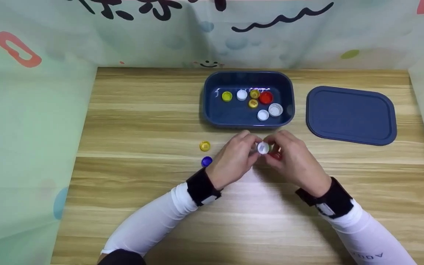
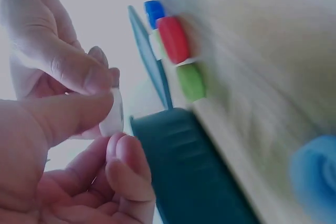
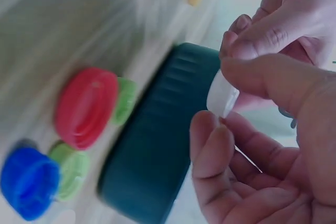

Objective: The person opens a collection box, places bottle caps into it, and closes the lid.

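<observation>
A small white bottle cap point(image 1: 263, 148) point(image 2: 112, 114) point(image 3: 222, 96) is held up between both hands, in front of the blue box. My left hand point(image 1: 233, 159) pinches it from the left, thumb on one side and fingertips at its edge. From the other side my right hand point(image 1: 297, 160) pinches the same cap, and the thumbs almost meet in both wrist views. Below and beside the hands lie a red cap point(image 3: 86, 108), a blue cap point(image 3: 30, 182) and green caps point(image 3: 69, 171), mostly hidden by my right hand in the head view.
An open blue box point(image 1: 230, 115) holds several yellow, white, gold and red caps. Its flat blue lid point(image 1: 352, 116) lies to the right. Left of my left hand are a yellow cap point(image 1: 204, 146) and a dark blue cap point(image 1: 206, 161) on the wooden table point(image 1: 131, 121).
</observation>
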Demonstrator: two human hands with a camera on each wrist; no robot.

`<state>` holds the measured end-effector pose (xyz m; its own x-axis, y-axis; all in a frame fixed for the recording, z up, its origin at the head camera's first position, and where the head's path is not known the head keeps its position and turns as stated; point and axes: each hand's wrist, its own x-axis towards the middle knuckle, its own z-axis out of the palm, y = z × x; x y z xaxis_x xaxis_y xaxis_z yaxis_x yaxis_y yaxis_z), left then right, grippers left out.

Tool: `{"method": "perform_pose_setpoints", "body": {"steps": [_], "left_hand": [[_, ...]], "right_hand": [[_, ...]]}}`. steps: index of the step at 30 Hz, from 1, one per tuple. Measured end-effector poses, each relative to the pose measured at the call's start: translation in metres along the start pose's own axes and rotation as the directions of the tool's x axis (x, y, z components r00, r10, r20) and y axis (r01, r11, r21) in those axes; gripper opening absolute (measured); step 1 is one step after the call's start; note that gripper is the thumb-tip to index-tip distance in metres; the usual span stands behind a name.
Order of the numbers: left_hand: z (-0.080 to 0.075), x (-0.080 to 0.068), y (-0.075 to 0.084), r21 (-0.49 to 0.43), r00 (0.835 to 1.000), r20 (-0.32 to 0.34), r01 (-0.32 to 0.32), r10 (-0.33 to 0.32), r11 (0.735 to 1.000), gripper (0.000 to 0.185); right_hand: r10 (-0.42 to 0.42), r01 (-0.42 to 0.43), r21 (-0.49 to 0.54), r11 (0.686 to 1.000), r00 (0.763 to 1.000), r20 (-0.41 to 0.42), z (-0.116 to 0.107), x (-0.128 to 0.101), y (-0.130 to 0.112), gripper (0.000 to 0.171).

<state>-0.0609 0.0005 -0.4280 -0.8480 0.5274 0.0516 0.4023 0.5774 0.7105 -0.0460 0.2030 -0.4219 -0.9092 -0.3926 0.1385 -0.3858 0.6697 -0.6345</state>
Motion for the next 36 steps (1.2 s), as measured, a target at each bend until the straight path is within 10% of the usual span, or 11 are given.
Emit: {"method": "perform_pose_setpoints", "body": {"steps": [15,36], "left_hand": [[-0.034,0.019,-0.001,-0.209,0.99,-0.114,0.063,-0.088,0.976,0.039],[-0.052,0.058,-0.036,-0.494,0.957,-0.086,0.199,-0.275,0.846,0.037]], "right_hand": [[0.067,-0.059,0.109,0.992,0.995,-0.072,-0.013,0.049,-0.011,0.032],[0.212,-0.206,0.165,0.964,0.977,-0.017,0.002,0.115,0.011,0.036]]}}
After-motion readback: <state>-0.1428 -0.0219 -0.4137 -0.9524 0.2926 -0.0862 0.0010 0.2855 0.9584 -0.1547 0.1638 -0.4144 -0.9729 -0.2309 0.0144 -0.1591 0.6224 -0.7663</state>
